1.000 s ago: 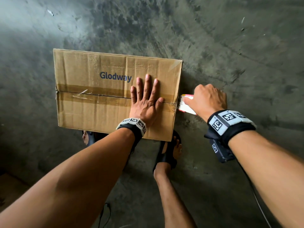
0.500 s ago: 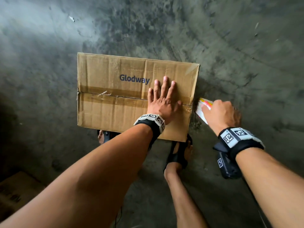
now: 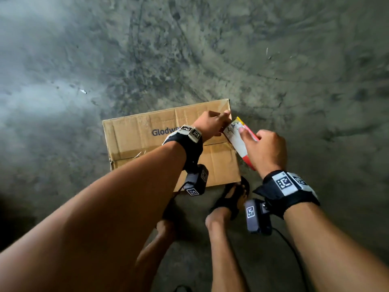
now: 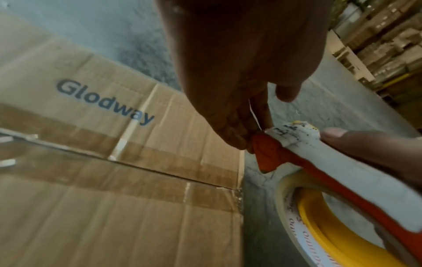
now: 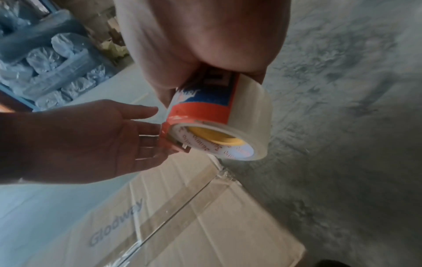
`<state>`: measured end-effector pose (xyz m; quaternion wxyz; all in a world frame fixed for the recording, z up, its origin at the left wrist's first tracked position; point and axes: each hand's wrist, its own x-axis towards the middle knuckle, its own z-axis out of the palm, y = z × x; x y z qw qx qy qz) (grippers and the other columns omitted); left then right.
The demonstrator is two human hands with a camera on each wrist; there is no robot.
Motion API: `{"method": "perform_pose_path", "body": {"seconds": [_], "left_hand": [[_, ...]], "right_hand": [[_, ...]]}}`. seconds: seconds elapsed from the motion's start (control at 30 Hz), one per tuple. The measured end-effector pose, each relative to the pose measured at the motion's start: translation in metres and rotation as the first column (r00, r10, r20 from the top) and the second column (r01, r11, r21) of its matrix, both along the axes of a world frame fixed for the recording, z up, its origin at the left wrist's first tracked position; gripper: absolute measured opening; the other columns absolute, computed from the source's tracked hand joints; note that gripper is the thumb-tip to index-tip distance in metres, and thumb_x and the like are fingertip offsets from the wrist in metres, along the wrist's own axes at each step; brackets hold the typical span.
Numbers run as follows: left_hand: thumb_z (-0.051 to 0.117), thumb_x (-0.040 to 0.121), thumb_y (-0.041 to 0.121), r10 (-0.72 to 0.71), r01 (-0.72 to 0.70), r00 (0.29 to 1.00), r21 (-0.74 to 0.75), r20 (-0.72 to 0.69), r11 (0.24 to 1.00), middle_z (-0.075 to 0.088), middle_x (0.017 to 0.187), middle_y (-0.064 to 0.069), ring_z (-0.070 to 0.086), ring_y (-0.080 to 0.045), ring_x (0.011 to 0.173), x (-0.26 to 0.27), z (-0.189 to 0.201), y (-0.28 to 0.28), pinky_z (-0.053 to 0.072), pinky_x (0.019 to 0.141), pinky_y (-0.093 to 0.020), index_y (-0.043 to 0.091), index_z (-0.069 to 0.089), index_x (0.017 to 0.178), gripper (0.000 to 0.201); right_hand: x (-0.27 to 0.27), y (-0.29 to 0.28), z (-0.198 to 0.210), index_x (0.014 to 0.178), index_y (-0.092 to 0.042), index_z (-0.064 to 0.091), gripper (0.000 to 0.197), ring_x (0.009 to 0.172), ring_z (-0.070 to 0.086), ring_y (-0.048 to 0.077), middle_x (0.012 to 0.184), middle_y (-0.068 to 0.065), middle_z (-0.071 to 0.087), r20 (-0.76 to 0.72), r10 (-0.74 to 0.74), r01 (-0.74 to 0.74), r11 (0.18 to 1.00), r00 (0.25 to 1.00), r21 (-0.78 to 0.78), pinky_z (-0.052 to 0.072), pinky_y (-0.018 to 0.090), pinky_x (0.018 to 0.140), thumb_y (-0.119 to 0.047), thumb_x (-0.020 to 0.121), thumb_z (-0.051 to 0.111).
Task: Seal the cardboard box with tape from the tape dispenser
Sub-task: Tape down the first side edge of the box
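Observation:
A brown "Glodway" cardboard box lies on the floor with clear tape along its closed top seam. My right hand grips the orange and white tape dispenser, which is held in the air just past the box's right edge. Its clear tape roll has a yellow core. My left hand reaches across the box's right end. Its straight fingers touch the dispenser's orange cutter end. I cannot tell whether a loose tape end lies between those fingers.
The stained concrete floor surrounds the box. My feet in black sandals stand just in front of it. Stacked cartons show far off in the left wrist view, wrapped bundles on shelving in the right wrist view.
My left hand has lifted off the box top and moved right to the dispenser. My right hand has raised the dispenser away from the box's right side.

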<state>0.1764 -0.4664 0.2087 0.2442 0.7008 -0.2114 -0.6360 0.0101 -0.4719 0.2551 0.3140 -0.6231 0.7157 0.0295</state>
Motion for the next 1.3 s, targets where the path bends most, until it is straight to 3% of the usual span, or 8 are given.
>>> {"method": "perform_pose_path", "body": {"seconds": [0.23,0.37,0.47,0.6,0.8,0.93,1.13,1.3], "left_hand": [[0.06,0.094,0.018,0.026,0.009,0.98,0.174,-0.199,0.985,0.064,0.079,-0.005,0.059,-0.013,0.06,0.041,-0.007,0.005,0.041,0.058,-0.024,0.011,0.067,0.088,0.012],[0.06,0.09,0.008,-0.022,0.067,0.964,0.163,-0.265,0.984,0.061,0.088,-0.013,0.057,-0.018,0.074,0.053,-0.027,-0.004,0.045,0.073,-0.028,0.004,0.07,0.09,0.01],[0.062,0.089,0.002,-0.206,0.217,0.972,0.096,-0.112,0.971,0.066,0.095,-0.009,0.062,-0.019,0.089,0.06,-0.04,-0.02,0.051,0.092,-0.031,0.005,0.071,0.101,0.015],[0.061,0.089,-0.008,-0.483,0.491,0.861,-0.018,0.158,0.871,0.072,0.084,0.012,0.061,-0.004,0.072,0.068,-0.048,-0.047,0.051,0.072,-0.008,-0.003,0.069,0.117,0.029],[0.068,0.088,0.007,-0.44,0.467,0.857,-0.044,0.267,0.883,0.072,0.088,-0.015,0.061,-0.012,0.071,0.065,-0.058,-0.081,0.058,0.072,-0.021,0.009,0.076,0.105,0.018],[0.074,0.086,0.01,-0.486,0.519,0.825,-0.047,0.288,0.853,0.068,0.055,0.012,0.056,0.004,0.047,0.068,-0.062,-0.094,0.049,0.056,-0.008,0.01,0.076,0.104,0.018],[0.082,0.079,0.019,-0.31,0.365,0.882,-0.099,0.355,0.926,0.073,0.064,0.007,0.066,-0.016,0.071,0.09,-0.06,-0.136,0.057,0.091,-0.04,0.014,0.078,0.084,0.008],[0.08,0.081,0.029,-0.387,0.456,0.818,-0.07,0.425,0.887,0.077,0.086,-0.002,0.067,-0.008,0.076,0.089,-0.069,-0.142,0.058,0.087,-0.029,0.015,0.079,0.095,0.02]], "right_hand": [[0.012,0.037,-0.019,0.052,-0.006,0.039,0.072,0.047,0.045,0.026,0.045,0.003,0.041,0.287,-0.141,0.149,0.989,0.948,-0.008,0.033,0.036,0.046,-0.063,0.086,0.067],[0.016,0.041,-0.035,0.058,-0.001,0.051,0.073,0.055,0.056,0.037,0.051,0.01,0.056,0.371,-0.21,0.226,0.974,0.905,0.001,0.044,0.042,0.048,-0.068,0.085,0.065],[0.024,0.033,-0.042,0.058,-0.001,0.053,0.072,0.056,0.06,0.035,0.054,0.011,0.06,0.399,-0.249,0.273,0.962,0.883,-0.002,0.049,0.044,0.049,-0.068,0.084,0.064],[0.036,0.016,-0.049,0.052,-0.011,0.045,0.066,0.045,0.045,0.013,0.049,-0.002,0.052,0.393,-0.292,0.323,0.946,0.872,-0.013,0.035,0.031,0.045,-0.061,0.089,0.067],[0.041,0.001,-0.067,0.051,-0.016,0.044,0.062,0.044,0.048,0.014,0.051,0.001,0.056,0.448,-0.328,0.357,0.934,0.832,0.021,0.04,0.031,0.047,-0.056,0.091,0.068],[0.038,0.005,-0.07,0.051,-0.013,0.044,0.064,0.048,0.058,0.029,0.049,0.002,0.054,0.47,-0.351,0.368,0.928,0.81,0.06,0.053,0.041,0.05,-0.059,0.089,0.069],[0.014,0.031,-0.066,0.049,-0.02,0.05,0.059,0.05,0.064,0.029,0.046,-0.006,0.054,0.457,-0.409,0.416,0.905,0.79,0.092,0.057,0.051,0.052,-0.059,0.087,0.07],[0.011,0.038,-0.069,0.051,-0.016,0.051,0.059,0.047,0.062,0.023,0.05,0.0,0.061,0.431,-0.443,0.44,0.891,0.786,0.113,0.057,0.045,0.05,-0.058,0.089,0.071]]}}
